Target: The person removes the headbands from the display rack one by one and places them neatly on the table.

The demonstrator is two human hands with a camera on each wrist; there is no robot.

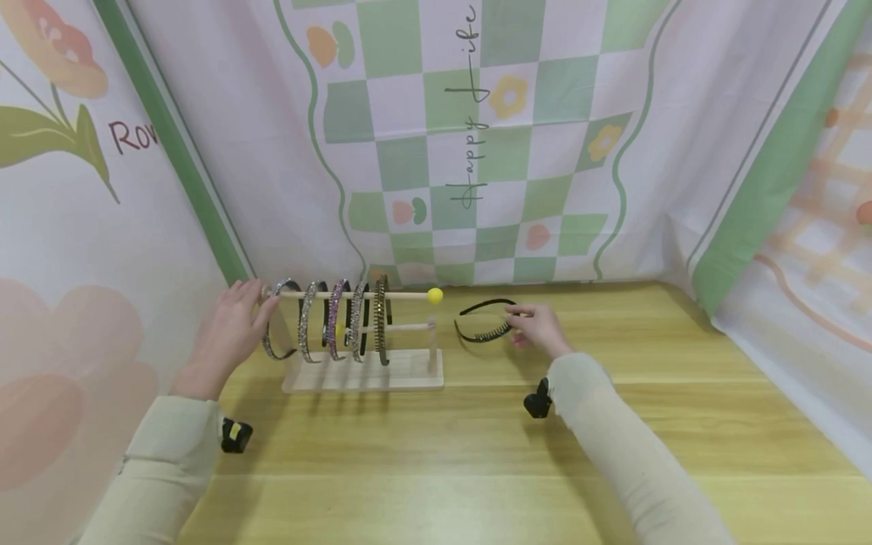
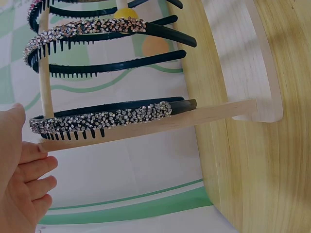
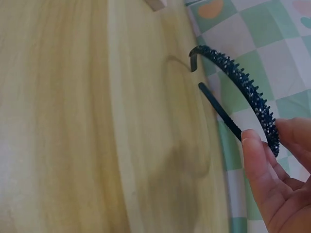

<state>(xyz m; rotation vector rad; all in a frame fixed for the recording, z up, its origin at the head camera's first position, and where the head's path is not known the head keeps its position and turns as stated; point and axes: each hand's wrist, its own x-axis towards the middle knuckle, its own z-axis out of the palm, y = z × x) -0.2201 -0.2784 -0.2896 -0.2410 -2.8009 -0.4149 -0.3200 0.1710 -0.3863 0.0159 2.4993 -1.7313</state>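
Observation:
A wooden headband rack [image 1: 422, 371] stands on the table, with several sparkly headbands hung on its upper rod. Nearest the rack's left end is a silver rhinestone headband [image 2: 104, 120]. My left hand [image 1: 228, 325] touches the end of the left post [image 2: 146, 130], its fingers loosely bent and the thumb apart from them. Right of the rack, my right hand [image 1: 540, 329] pinches a black headband [image 3: 238, 77] with dark beads and small spikes. It grips the headband near the middle of its curve, and both free ends point left toward the rack.
A yellow ball [image 1: 435, 296] caps the upper rod's right end. Below runs a lower rod [image 1: 409, 327], also with a yellow ball. The wood-grain table [image 1: 409, 469] meets a checked curtain [image 1: 456, 250] behind, with more fabric at both sides.

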